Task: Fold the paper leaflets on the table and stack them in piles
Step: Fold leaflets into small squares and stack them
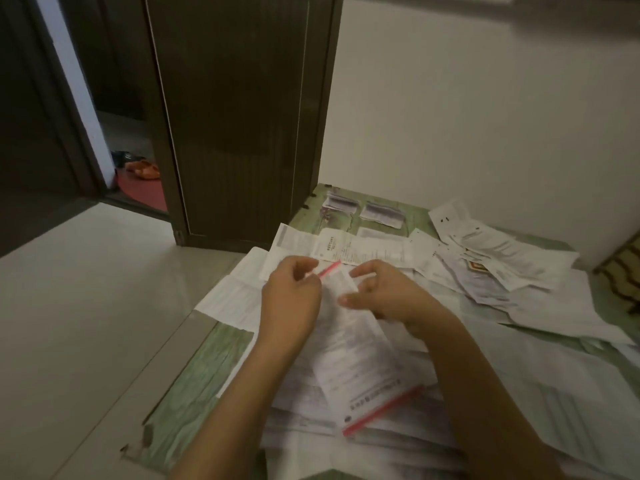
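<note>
**Head view: leaflet (360, 362) held at its far end, ready to fold**

Pinched at the far, red-striped end by left hand (291, 296), about mid-frame. Stretched from there down toward lower right, long axis slanting that way, with a second red stripe at the near end. Flanked on the other side by right hand (388, 292), fingers arched and thumb pointing in over the paper; could not tell whether gripping or only touching, given the blur. Found both hands at the far end, the left nearer the red edge. Judged the coming move to turn on this: far end to be carried back along the long axis toward the near stripe.

Lay otherwise on loose leaflets (502, 265) spread across the green wood-grain worktop (194, 375). Spotted first pile (341, 202) and second pile (382, 213), already folded, side by side at the worktop's far edge, well apart from the hands. Beyond stood a dark brown door (242, 116), pale tiled floor (86, 289) at left and white wall (485, 98) at upper right.
</note>
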